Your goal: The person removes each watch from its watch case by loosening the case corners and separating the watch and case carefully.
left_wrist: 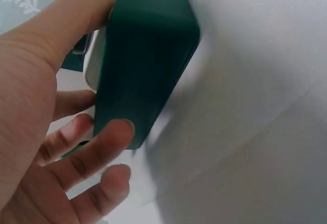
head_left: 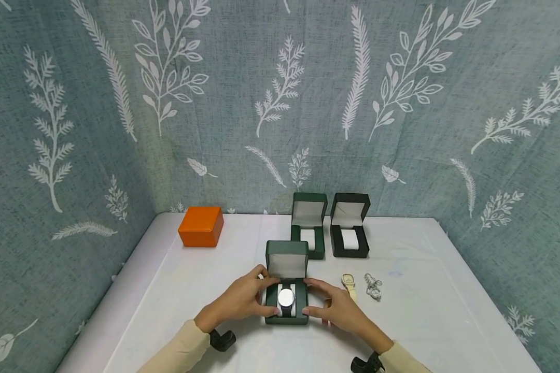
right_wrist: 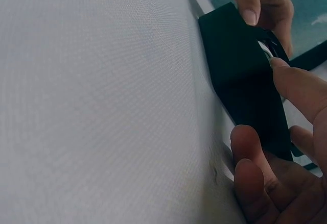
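Observation:
A green watch box (head_left: 287,320) stands with its lid up near the front of the table. Inside it, a watch (head_left: 286,298) with a pale round dial and black strap sits around a white cushion. My left hand (head_left: 245,295) grips the box's left side, thumb on the front rim and index finger near the hinge. On the opposite side, my right hand (head_left: 338,308) holds the box with its thumb at the front rim and index finger at the back. The left wrist view shows the box's dark green wall (left_wrist: 143,55) beside the left fingers.
An orange box (head_left: 200,228) is at the back left. Behind the held box stand another green watch box (head_left: 316,243) and a black one (head_left: 351,252), both lid-up with white cushions. A gold-coloured watch (head_left: 348,281) and a silver watch (head_left: 375,291) lie to the right.

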Available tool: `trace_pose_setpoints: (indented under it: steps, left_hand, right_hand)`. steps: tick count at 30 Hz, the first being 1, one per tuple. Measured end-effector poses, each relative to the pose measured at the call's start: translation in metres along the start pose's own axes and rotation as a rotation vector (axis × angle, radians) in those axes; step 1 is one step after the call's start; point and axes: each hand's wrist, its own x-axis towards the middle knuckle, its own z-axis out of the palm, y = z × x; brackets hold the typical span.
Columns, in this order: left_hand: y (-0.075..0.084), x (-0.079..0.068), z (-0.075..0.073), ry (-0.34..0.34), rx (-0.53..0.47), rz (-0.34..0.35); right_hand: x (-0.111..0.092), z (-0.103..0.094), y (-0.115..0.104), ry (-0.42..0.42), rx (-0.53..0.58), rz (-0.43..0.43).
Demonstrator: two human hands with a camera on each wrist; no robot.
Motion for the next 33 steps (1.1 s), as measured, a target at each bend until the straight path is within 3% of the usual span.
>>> trace_pose_setpoints:
  steps: [9, 33]
  left_hand:
    - [0.002, -0.002, 0.000, 0.034, -0.055, -0.016]
    - [0.010, 0.006, 0.000, 0.012, 0.061, 0.014]
  right_hand:
    - [-0.001, 0.000, -0.002, -0.006, 0.003, -0.006]
    - [0.000, 0.001, 0.002, 0.001, -0.002, -0.016]
